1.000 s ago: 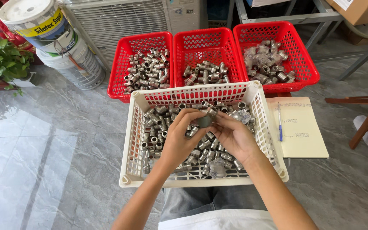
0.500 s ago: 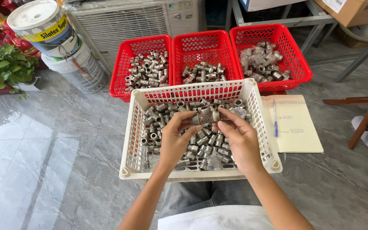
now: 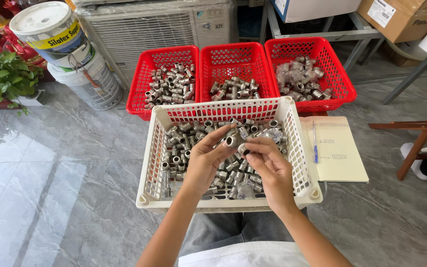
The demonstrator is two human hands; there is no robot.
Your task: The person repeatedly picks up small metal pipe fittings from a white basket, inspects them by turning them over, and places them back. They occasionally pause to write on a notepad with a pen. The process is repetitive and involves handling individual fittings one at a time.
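Item: metal fitting (image 3: 232, 141), short, silver-grey, tubular, with a round open bore showing at one end. Held above the middle of the white basket (image 3: 150, 163), between the two hands and clear of the loose pile beneath.

Left hand (image 3: 205, 160): fingers closed on the fitting, thumb and fingertips pinching its sides. Right hand (image 3: 268, 165): fingers curled in, closed on a second small metal piece (image 3: 243, 148) that sits just beside the fitting; whether the two pieces touch cannot be told.

Orientation: the open bore faces up toward the camera, so the long axis runs roughly along the line of sight, tilted slightly; only the end face and a little of the side wall show.

Hard to make out: any threading on the fitting, and its lower end, which the left fingers cover. The second piece is mostly hidden by the right fingertips (kind and shape uncertain). Both forearms are cut off at the bottom edge.

Surroundings: white basket holds many similar loose fittings (image 3: 184, 143) and a few small clear bags. Behind it, three red baskets in a row, left (image 3: 142, 94), middle (image 3: 208, 64), right (image 3: 344, 84), each with more metal parts. To the right of the white basket, touching it, a notebook (image 3: 339, 163) with a blue pen (image 3: 315, 143) lying on it. Grey tiled floor (image 3: 50, 198); stacked buckets (image 3: 70, 54) and a potted plant (image 3: 1, 79) at upper left
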